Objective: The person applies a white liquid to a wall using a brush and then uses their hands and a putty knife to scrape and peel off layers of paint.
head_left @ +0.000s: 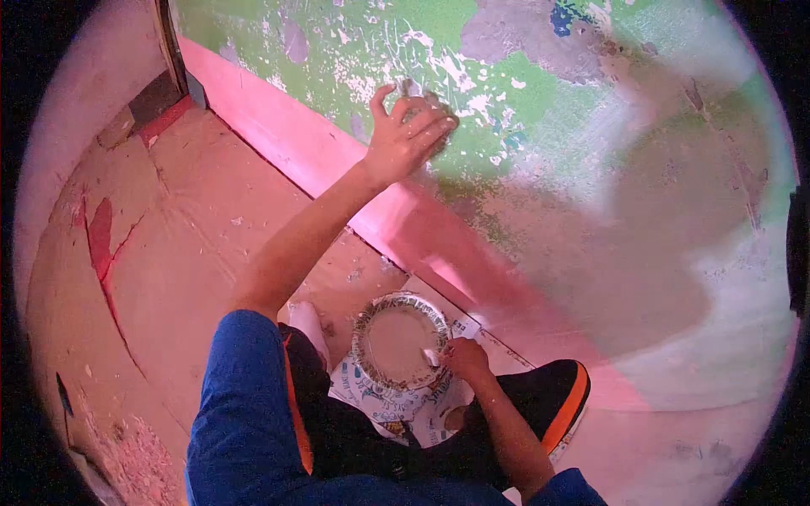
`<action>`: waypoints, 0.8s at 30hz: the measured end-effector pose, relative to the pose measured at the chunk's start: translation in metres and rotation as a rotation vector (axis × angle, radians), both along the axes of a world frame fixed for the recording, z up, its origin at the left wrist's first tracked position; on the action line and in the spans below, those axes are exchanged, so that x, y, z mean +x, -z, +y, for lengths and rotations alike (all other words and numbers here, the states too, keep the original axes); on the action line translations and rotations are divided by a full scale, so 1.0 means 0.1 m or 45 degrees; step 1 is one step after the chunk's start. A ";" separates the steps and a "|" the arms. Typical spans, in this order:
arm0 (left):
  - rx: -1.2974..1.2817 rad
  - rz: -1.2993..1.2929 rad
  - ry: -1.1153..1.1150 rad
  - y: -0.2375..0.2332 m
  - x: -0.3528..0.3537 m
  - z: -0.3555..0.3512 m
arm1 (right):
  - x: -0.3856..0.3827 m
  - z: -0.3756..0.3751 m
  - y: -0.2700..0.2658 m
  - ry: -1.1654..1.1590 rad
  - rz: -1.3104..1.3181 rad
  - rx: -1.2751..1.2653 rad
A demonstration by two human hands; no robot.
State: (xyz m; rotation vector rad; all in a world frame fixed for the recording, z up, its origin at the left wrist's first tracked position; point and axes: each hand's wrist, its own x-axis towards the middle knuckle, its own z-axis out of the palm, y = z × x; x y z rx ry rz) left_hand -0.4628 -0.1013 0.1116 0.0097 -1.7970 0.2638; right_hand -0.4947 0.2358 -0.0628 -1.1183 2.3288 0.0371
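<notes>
My left hand [412, 131] is raised against the peeling green wall [506, 101], its fingers curled. Something greyish shows at its fingertips, too blurred to name. Low between my legs stands a round tub [358, 347] with a crusted, smeared rim. A smooth beige-grey paste [396, 337] fills it. At the tub's right edge my right hand [466, 359] is closed on a small tool with a whitish end [432, 357], which reaches over the paste. The tool's handle is hidden in my fist.
A pink band [287, 114] runs along the wall's foot. Printed paper [367, 396] lies under the tub. My shoe [569, 405] is to its right. Brown floor covering [211, 211], torn at the left, carries scattered flakes. My shadow falls on the wall at right.
</notes>
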 end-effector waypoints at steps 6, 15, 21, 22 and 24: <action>0.066 -0.213 -0.212 -0.08 0.02 0.15 | -0.02 0.00 0.11 -0.009 -0.083 0.006; 0.857 0.569 -0.199 -0.08 0.38 -0.88 | 0.04 -0.05 0.02 -0.022 -0.022 0.056; 1.035 0.778 0.059 -0.39 0.36 -1.09 | -0.04 0.06 0.18 -0.161 -0.012 -0.098; 1.019 0.791 0.079 -0.38 0.32 -1.09 | -0.02 0.04 0.17 -0.077 0.016 -0.047; 0.980 0.842 0.129 -0.38 0.25 -1.12 | -0.03 0.02 0.14 -0.065 -0.001 -0.035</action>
